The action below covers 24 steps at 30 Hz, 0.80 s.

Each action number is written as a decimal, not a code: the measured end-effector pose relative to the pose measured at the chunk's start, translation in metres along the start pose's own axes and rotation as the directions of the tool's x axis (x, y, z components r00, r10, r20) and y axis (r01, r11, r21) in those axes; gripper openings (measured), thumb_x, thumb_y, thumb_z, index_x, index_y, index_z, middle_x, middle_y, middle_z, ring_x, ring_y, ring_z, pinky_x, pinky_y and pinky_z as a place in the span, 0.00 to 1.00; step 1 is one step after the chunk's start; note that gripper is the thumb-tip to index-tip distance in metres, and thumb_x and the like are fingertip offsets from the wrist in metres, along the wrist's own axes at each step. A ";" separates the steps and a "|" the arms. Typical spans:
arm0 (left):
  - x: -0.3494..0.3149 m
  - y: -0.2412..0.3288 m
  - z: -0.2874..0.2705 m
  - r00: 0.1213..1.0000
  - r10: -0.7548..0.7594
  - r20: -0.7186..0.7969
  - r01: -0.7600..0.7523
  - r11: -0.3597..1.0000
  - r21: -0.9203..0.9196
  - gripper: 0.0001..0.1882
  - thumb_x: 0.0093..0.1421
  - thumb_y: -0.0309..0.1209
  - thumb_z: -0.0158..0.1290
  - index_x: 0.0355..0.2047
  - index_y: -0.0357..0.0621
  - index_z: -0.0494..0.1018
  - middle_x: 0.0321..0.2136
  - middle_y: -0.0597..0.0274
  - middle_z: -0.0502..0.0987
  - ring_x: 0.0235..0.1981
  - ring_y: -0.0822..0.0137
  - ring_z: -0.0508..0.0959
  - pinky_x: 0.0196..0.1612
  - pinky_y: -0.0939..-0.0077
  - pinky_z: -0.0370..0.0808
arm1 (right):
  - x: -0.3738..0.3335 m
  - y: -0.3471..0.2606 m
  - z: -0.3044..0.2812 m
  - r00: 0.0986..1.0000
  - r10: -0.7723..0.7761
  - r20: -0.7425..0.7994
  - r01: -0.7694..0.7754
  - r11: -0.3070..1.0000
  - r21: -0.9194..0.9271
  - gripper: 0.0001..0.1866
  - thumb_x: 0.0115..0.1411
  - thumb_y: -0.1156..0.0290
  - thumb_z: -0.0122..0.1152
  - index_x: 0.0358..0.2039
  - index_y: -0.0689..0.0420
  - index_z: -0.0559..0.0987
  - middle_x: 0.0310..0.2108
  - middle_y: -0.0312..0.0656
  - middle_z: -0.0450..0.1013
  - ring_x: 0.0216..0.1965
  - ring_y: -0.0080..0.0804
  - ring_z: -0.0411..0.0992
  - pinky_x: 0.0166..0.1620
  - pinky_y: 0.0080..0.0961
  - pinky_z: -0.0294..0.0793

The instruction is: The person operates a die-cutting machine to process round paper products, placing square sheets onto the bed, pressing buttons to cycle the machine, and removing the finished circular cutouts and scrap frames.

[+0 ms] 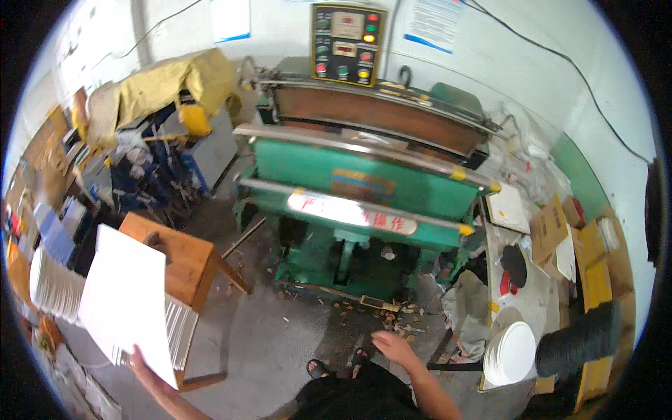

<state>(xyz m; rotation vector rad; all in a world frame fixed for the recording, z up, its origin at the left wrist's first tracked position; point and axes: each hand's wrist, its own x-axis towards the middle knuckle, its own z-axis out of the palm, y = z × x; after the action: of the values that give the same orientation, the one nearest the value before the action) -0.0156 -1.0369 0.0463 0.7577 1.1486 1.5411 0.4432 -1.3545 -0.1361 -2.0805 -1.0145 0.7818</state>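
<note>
A large white sheet of board point(129, 294) stands tilted over the wooden stool at my left. My left hand point(138, 360) grips its lower edge, with part of the fingers hidden by the sheet. Under and beside it, a stack of white sheets point(180, 329) rests at the stool's near side. My right hand point(393, 348) hangs above the floor in front of me, away from any object. It looks empty, its fingers loosely bent and a little blurred.
Ahead stands a green press machine point(336, 168) with metal bars and a button panel point(348, 43). The wooden stool point(171, 255) is at left, near round white stacked pieces point(52, 287). At right, a bench holds white discs point(511, 353), a black coil point(581, 339) and cardboard boxes point(549, 231). Scraps litter the floor.
</note>
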 end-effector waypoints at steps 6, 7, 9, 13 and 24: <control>-0.062 -0.086 0.112 0.883 -0.312 0.352 0.313 0.948 0.055 0.44 0.52 0.36 0.56 0.64 0.29 0.50 0.52 0.32 0.65 0.53 0.44 0.68 0.53 0.46 0.68 | 0.063 -0.166 -0.122 0.977 -0.210 -0.028 0.164 0.665 0.729 0.20 0.66 0.62 0.56 0.52 0.63 0.74 0.47 0.43 0.75 0.48 0.34 0.74 0.53 0.30 0.74; -0.081 -0.089 0.128 0.872 -0.351 0.342 0.328 0.936 0.126 0.44 0.51 0.34 0.56 0.64 0.28 0.50 0.51 0.34 0.66 0.53 0.45 0.69 0.53 0.48 0.69 | 0.084 -0.168 -0.143 0.982 -0.172 -0.078 0.174 0.664 0.727 0.20 0.66 0.62 0.55 0.51 0.63 0.74 0.46 0.44 0.75 0.49 0.35 0.74 0.53 0.31 0.74; -0.102 -0.116 0.136 0.794 -0.433 0.427 0.415 0.899 0.139 0.40 0.55 0.35 0.54 0.63 0.30 0.51 0.51 0.36 0.68 0.49 0.48 0.75 0.50 0.56 0.77 | 0.124 -0.145 -0.183 0.978 -0.055 -0.202 0.192 0.622 0.759 0.20 0.66 0.63 0.55 0.52 0.64 0.73 0.47 0.47 0.74 0.51 0.37 0.73 0.53 0.32 0.75; -0.156 -0.138 0.163 0.696 -0.604 0.388 0.560 0.795 0.233 0.32 0.59 0.29 0.52 0.61 0.34 0.56 0.52 0.42 0.69 0.50 0.51 0.75 0.51 0.56 0.76 | 0.241 -0.021 -0.220 0.894 0.373 -0.248 -0.051 0.634 0.772 0.30 0.59 0.60 0.62 0.56 0.65 0.67 0.51 0.52 0.69 0.50 0.41 0.72 0.48 0.34 0.76; -0.232 -0.201 0.198 0.628 -0.713 0.313 0.656 0.701 0.281 0.26 0.64 0.26 0.45 0.61 0.35 0.57 0.55 0.50 0.69 0.53 0.54 0.73 0.51 0.57 0.74 | 0.421 0.039 -0.125 0.789 0.579 0.205 -0.452 0.322 0.832 0.19 0.54 0.69 0.63 0.47 0.57 0.74 0.44 0.46 0.75 0.44 0.43 0.75 0.43 0.52 0.76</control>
<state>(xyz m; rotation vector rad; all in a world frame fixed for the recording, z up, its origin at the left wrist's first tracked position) 0.2970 -1.1984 -0.0535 0.5793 1.0589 0.6129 0.7697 -1.0622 -0.1835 -1.4503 0.2487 1.1389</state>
